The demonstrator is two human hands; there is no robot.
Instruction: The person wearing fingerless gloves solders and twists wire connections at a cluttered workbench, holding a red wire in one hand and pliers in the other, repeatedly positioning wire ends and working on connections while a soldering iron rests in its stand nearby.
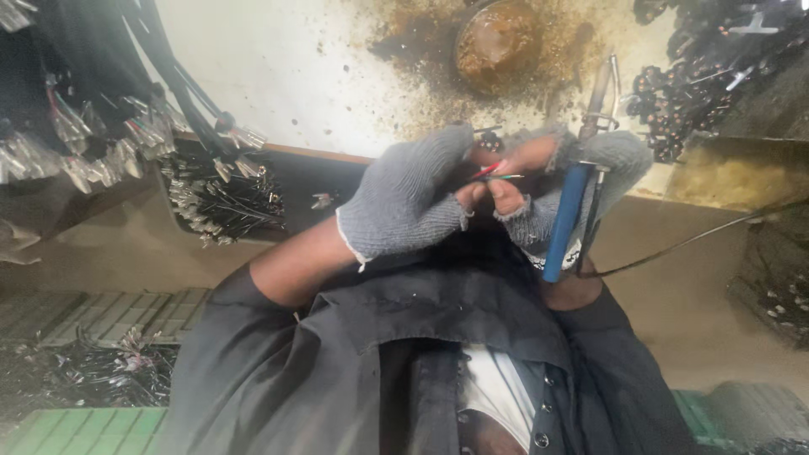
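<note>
- My left hand (404, 202), in a grey fingerless glove, curls in front of my chest, its fingers closed on thin wires (497, 173).
- The wires, one red and one green, fan out between the bare fingertips of both hands, just above my dark shirt (379, 337).
- My right hand (573, 181), gloved the same way, meets the left at the wires; its thumb and forefinger pinch them from the other side.
- The same hand is wrapped around a soldering iron (566, 221) with a blue handle, which runs down past my wrist; its metal tip points up towards the tabletop.
- A black cord (691, 240) trails from the iron's lower end off to the right.
- The tabletop (278, 76) is pale, with a wide brown, burnt-looking stain around a round tin (497, 38) of brownish paste just beyond my hands.
- Bundles of black cables (126, 101) with stripped, tinned ends hang in from the left edge; more cut ends lie heaped in a dark tray (227, 194) beside them.
- A pile of small dark connectors (683, 84) sits at the right, well apart from the wires.
</note>
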